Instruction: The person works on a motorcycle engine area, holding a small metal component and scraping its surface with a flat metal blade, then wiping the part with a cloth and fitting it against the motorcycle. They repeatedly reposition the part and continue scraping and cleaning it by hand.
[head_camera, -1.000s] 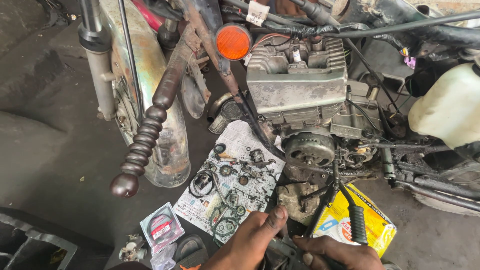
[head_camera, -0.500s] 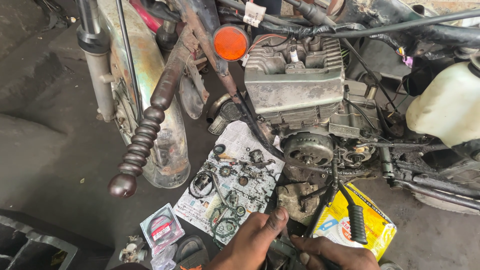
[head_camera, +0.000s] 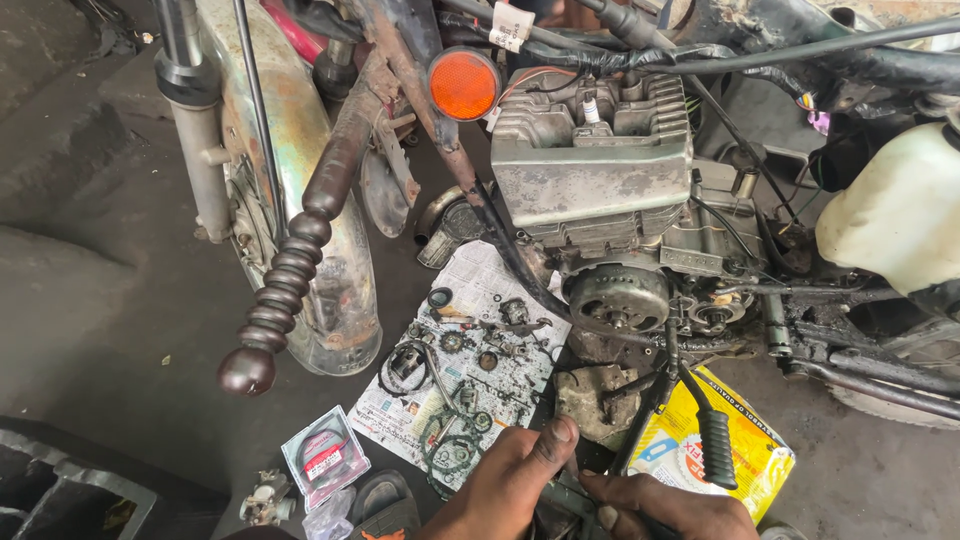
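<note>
While the view looks down on a dirty workshop floor, a chrome fender (head_camera: 300, 180) with a ribbed dark rod (head_camera: 285, 280) before it fills the upper left of the frame. At the lower left lies a small packet with a ring (head_camera: 325, 457). Next to it, in the lower middle, a sheet of newspaper (head_camera: 470, 300) carries many small greasy parts and gaskets. Just right of the paper, at the bottom edge, the left hand (head_camera: 510, 480) is closed, thumb up, on a dark metal part (head_camera: 565, 495). This part lies between both hands; the right hand (head_camera: 670, 510) pinches its other end with the fingers together. Above the hands stands the grey engine (head_camera: 595, 160) with an orange reflector (head_camera: 463, 85). A yellow packet (head_camera: 745, 450) lies right of the hands, and a white tank (head_camera: 895, 215) is at the right edge.
</note>
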